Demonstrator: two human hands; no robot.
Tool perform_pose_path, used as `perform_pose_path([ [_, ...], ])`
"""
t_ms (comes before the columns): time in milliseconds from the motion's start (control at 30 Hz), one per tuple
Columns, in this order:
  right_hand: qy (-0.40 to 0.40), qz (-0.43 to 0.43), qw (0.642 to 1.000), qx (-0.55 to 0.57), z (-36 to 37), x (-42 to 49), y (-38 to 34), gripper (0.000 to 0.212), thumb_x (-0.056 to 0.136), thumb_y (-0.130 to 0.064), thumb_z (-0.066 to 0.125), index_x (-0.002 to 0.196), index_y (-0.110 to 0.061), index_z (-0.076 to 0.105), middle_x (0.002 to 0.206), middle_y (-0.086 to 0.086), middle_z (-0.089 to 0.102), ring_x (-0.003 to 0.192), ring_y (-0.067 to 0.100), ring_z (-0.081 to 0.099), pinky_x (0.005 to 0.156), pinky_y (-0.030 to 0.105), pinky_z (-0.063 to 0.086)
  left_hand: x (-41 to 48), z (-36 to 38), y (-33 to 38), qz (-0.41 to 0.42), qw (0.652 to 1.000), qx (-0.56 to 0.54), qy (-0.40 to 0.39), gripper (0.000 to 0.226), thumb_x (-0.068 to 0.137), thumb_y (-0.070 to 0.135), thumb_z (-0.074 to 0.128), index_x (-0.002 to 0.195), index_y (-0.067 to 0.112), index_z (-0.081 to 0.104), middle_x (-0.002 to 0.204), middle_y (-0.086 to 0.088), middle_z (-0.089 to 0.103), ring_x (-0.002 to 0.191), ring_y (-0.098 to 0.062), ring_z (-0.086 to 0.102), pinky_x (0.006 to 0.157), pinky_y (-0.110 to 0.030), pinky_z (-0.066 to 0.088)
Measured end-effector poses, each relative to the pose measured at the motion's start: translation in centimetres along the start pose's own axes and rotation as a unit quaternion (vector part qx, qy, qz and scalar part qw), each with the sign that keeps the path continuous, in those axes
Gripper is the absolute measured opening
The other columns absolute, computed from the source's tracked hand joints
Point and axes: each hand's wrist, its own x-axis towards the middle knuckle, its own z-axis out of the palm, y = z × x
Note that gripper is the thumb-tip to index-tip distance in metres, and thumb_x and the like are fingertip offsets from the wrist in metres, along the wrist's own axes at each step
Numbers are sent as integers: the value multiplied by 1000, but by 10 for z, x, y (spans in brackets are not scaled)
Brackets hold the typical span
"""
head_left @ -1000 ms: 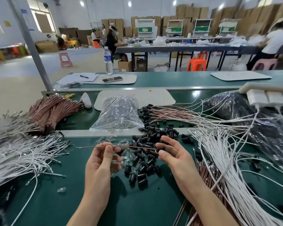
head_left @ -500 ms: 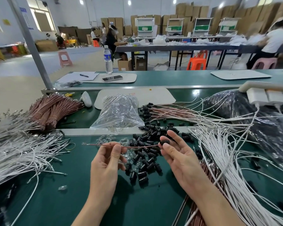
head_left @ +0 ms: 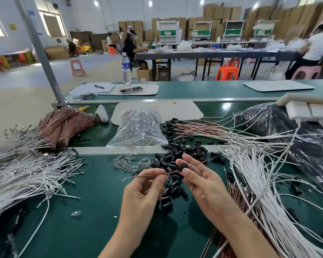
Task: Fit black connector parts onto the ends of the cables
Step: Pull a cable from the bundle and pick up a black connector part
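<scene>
L hand [head_left: 145, 194] pinches a thin brown cable [head_left: 147, 176] w/ thumb & forefinger, midway betw the worktop's [head_left: 93, 211] left & right edges. R hand [head_left: 199, 181], just beside it, pinches a black connector [head_left: 183, 167] threaded on that cable, other fingers loosely spread. Green worktop, factory hall. White cables [head_left: 22, 175] along left edge, connector pile [head_left: 177, 157] right behind the hands, clear bag [head_left: 138, 127] further back.

Bright hall with stacked cartons [head_left: 222, 13], long tables [head_left: 203, 55], plastic stools [head_left: 227, 71]

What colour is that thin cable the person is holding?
The cable is a coppery reddish-brown, seen best in the head view.
</scene>
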Motion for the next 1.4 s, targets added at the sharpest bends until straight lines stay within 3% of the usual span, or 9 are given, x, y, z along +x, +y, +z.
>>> perform_pose_path([
  [233,33,-17,997,62,-8,-1,-8,55,75,-1,67,129,-8,61,116,8,75,86,10,67,82,20,57,7,-11,5,-22,992,-81,92,15,82,31,69,93,22,75,86,-8,73,65,-19,64,57,-26,56],
  [333,18,-7,998,65,-4,-3,-5,53,77,0,66,129,-9,62,117,10,74,88,11,70,79,20,59,7,-12,5,-43,992,-91,78,12,79,28,71,88,24,79,86,-9,75,64,-16,64,56,-24,55],
  [500,-10,-2,1000,13,9,-5,5,49,76,-3,69,124,-11,65,113,11,76,95,12,73,78,18,56,-2,2,3,-17,1000,14,1,14,79,32,73,93,31,77,81,-8,75,64,-10,64,56,-21,53],
  [667,56,-44,993,95,-4,-2,-6,39,89,2,56,125,-11,63,97,11,74,100,24,73,82,28,59,-9,2,2,22,992,123,8,19,81,45,69,101,45,70,87,9,73,70,-3,64,64,-10,48],
  [800,115,-133,973,152,-31,-3,-38,39,92,3,50,124,-14,64,93,7,74,91,23,74,82,31,60,-10,5,5,53,971,229,-35,13,87,52,59,99,52,65,84,15,70,72,-8,63,61,-9,46],
  [1000,222,-248,928,165,-70,0,-64,34,102,5,41,122,-17,57,92,5,68,83,18,69,82,32,59,6,69,12,40,920,311,-236,17,99,46,58,98,33,70,82,18,70,68,-1,61,63,-15,46],
  [1067,236,-254,921,176,-76,1,-66,33,103,5,41,124,-16,56,89,3,69,79,16,69,80,31,59,14,98,16,36,903,347,-251,26,100,44,57,99,24,72,86,12,72,70,-2,63,68,-22,52],
  [1200,254,-246,917,187,-79,5,-64,32,103,4,42,117,-19,60,90,2,68,78,16,70,76,29,59,29,146,18,-12,855,447,-263,44,98,42,57,78,3,62,76,-14,68,71,-34,63,63,-36,52],
  [1400,255,-234,918,195,-82,8,-62,31,103,4,43,116,-19,60,86,1,69,79,17,70,74,28,60,33,174,14,-78,809,514,-273,30,96,25,54,73,9,43,96,-22,68,95,-43,66,67,-37,46],
])
